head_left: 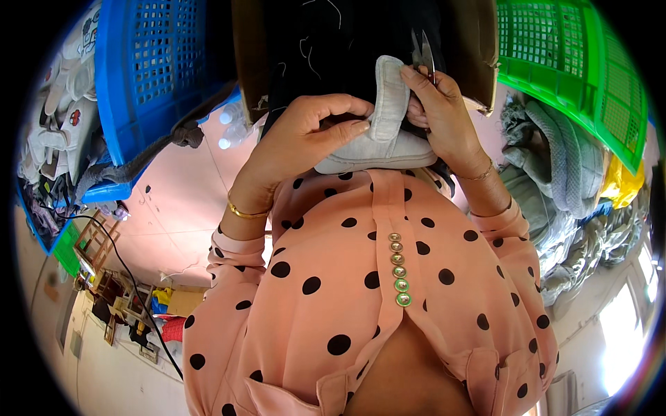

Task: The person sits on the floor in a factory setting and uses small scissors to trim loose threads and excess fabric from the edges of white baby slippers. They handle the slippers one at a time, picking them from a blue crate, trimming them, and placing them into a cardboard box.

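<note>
A light grey fabric slipper (392, 104) rests over my dark-trousered lap, its padded band standing up and the sole side lying nearest my body. My left hand (316, 132) pinches the edge of that band between thumb and fingers. On the other side of the band, my right hand (444, 114) is closed around small scissors (424, 54), their blades pointing up and away from me and slightly apart. The right thumb also presses on the slipper's band. Most of the scissors' handles are hidden inside the right hand.
Loose thread ends lie on my dark trousers (312, 41). A cardboard box (251, 55) stands around my lap. To the left are a blue plastic basket (156, 69) and a pile of pale slippers (69, 125); to the right, a green basket (576, 76) and grey fabric pieces (555, 152).
</note>
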`<state>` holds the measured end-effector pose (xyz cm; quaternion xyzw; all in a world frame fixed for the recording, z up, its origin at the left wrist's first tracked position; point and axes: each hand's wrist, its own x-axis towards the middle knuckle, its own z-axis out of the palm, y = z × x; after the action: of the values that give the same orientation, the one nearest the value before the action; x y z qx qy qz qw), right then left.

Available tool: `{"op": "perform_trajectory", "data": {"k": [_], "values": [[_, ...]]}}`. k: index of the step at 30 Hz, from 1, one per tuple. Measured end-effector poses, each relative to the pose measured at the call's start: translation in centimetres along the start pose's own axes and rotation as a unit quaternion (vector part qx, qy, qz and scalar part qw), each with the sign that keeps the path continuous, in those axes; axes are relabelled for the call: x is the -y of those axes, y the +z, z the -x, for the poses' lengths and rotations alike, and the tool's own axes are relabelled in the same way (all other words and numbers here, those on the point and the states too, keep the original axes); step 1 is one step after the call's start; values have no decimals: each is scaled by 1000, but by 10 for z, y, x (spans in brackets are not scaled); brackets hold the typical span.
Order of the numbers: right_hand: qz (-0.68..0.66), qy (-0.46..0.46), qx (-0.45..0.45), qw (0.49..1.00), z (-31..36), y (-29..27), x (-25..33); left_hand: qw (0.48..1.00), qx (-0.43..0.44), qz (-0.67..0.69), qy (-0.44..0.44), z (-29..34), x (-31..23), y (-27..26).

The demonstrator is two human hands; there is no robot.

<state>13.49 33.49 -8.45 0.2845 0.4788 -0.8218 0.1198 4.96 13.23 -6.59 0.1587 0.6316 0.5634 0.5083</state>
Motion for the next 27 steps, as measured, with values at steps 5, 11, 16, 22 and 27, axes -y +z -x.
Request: {"op": "perform_trajectory", "data": {"k": [5, 11, 16, 22, 27], "values": [[25, -63, 4, 998, 0, 6, 2, 999, -27, 21, -1, 8, -11, 3], [94, -235, -61, 965, -1, 24, -1, 990, -115, -37, 69, 20, -32, 19], [-7, -277, -52, 959, 3, 30, 3, 930, -172, -248, 208, 22, -42, 16], [51, -227, -41, 972, 20, 22, 26, 735, -286, -470, 397, 5, -27, 27], [47, -82, 8, 995, 25, -5, 41, 669, -284, -523, 446, -2, -7, 26]]}}
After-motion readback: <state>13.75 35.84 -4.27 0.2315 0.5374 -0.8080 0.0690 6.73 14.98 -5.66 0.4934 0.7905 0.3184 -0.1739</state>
